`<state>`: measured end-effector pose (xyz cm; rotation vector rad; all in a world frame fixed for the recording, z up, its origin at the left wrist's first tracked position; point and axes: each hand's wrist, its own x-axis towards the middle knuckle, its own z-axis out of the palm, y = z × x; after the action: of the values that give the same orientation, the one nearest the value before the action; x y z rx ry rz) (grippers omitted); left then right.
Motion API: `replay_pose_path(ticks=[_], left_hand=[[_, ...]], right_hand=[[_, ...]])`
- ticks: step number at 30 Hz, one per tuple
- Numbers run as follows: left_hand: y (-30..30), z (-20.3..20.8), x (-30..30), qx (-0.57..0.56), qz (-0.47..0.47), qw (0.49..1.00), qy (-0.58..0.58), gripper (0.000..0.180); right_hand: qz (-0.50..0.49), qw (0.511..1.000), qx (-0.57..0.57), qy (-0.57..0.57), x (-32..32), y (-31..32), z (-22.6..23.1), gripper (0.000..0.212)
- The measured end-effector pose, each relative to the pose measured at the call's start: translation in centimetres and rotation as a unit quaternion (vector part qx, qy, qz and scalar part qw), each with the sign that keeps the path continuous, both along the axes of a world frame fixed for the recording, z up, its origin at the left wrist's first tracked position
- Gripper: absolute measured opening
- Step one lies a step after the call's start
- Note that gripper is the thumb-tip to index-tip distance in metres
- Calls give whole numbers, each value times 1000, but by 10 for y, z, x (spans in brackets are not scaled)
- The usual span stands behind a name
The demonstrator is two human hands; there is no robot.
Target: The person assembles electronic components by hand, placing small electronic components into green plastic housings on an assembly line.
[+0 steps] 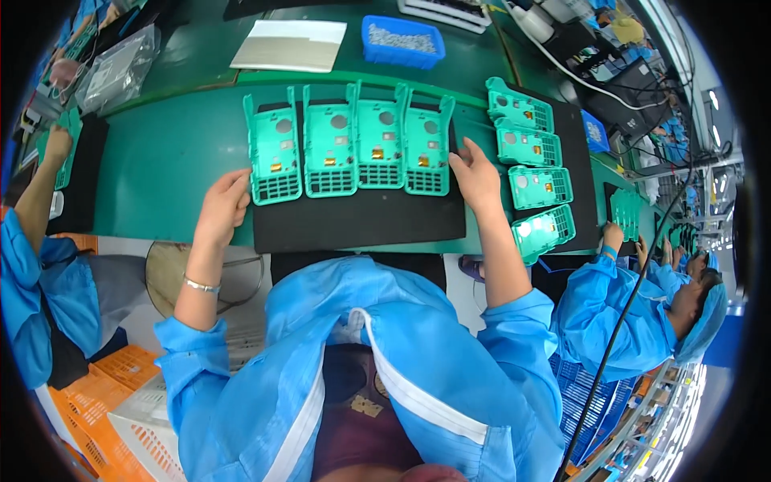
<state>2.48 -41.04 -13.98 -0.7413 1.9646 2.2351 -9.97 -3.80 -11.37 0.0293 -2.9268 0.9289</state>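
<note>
A row of several green plastic housings (329,145) stands side by side on a black mat (357,221) in front of me. Each has a round grey spot, a small orange-gold patch and a grid of openings at its near end. My left hand (222,209) is closed, its thumb and fingertips pinching the left edge of the leftmost housing (275,153). At the other end of the row, my right hand (479,178) has its thumb against the right edge of the rightmost housing (427,145), with the index finger stretched out and apart from the thumb.
More green housings (536,189) lie in a column on another black mat (585,153) to the right. Beyond the row are a blue bin (403,43) of small pale parts and a white-and-beige sheet (291,46). People in blue work on both sides.
</note>
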Motion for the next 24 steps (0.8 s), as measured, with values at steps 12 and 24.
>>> replay_pose_path(ticks=[12, 24], left_hand=[[38, 23, 1, 220, 103, 964, 111, 33], [119, 8, -84, 501, -19, 856, 123, 21]], right_hand=[[47, 715, -651, -250, 30, 36, 2, 45], [3, 680, -729, 87, 90, 90, 25, 58]])
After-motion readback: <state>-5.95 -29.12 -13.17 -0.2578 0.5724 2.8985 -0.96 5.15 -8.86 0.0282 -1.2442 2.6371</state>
